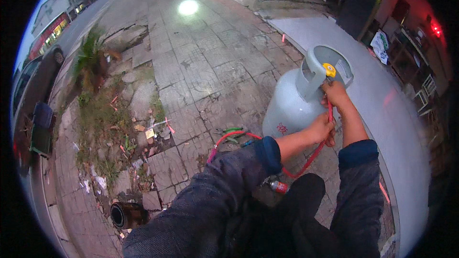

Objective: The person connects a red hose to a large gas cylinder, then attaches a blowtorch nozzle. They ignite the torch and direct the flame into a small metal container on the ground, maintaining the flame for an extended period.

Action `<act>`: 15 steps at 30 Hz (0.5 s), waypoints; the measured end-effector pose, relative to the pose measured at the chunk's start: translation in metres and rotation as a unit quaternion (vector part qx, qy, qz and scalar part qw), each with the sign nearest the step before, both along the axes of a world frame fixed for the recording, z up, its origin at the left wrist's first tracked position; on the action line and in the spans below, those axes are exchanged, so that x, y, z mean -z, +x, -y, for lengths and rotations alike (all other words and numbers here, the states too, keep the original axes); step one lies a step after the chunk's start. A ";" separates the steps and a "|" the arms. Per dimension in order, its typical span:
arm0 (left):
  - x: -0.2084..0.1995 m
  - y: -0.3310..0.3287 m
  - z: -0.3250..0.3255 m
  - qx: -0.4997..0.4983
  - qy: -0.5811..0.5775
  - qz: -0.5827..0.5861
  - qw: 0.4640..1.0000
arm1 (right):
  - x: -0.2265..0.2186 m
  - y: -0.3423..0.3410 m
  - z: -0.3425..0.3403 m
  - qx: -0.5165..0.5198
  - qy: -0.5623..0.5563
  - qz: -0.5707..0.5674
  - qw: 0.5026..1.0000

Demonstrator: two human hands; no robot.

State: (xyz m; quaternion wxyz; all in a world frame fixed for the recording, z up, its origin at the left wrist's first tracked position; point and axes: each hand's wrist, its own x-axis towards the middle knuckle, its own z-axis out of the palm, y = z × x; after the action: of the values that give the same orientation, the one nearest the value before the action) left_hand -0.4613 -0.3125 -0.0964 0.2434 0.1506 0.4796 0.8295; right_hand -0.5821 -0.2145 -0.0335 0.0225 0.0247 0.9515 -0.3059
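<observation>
A grey gas cylinder [287, 100] stands upright on the paving in front of me. Its collar surrounds a valve with a yellow knob [329, 69]. Just below that knob, my right hand [337, 94] is closed around the upper end of a red hose [311, 160]; the fingers hide the fitting there. Lower down, my left hand [320, 130] grips the same hose beside the cylinder's wall. From there the hose loops down, passes behind my left forearm and curves out over the paving to the left.
A small red and silver can [278, 186] lies by my knee. Green leaf-like pieces [233, 133] lie near the hose. A dark brown cylindrical object [128, 215] is at lower left, beside a weedy, littered patch [107, 129]. A pale raised slab [382, 110] borders the cylinder's right.
</observation>
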 end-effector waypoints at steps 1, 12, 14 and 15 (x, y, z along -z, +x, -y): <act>0.001 -0.002 0.000 0.005 0.001 -0.004 1.000 | -0.004 0.004 -0.003 0.020 -0.205 0.082 0.975; -0.010 0.003 0.002 -0.020 -0.001 -0.022 1.000 | -0.012 0.008 0.008 -0.009 0.072 -0.008 0.997; -0.014 0.005 0.005 -0.014 -0.004 0.010 1.000 | -0.012 0.010 -0.004 0.031 -0.296 0.127 0.946; -0.016 0.005 0.004 -0.009 -0.001 -0.002 1.000 | -0.009 0.009 -0.008 0.028 -0.357 0.144 0.922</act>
State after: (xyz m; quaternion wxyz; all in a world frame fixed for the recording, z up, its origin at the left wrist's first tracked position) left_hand -0.4560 -0.3164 -0.0807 0.2352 0.1483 0.4821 0.8309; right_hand -0.5733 -0.2070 -0.0242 0.1578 0.0849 0.7645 -0.6193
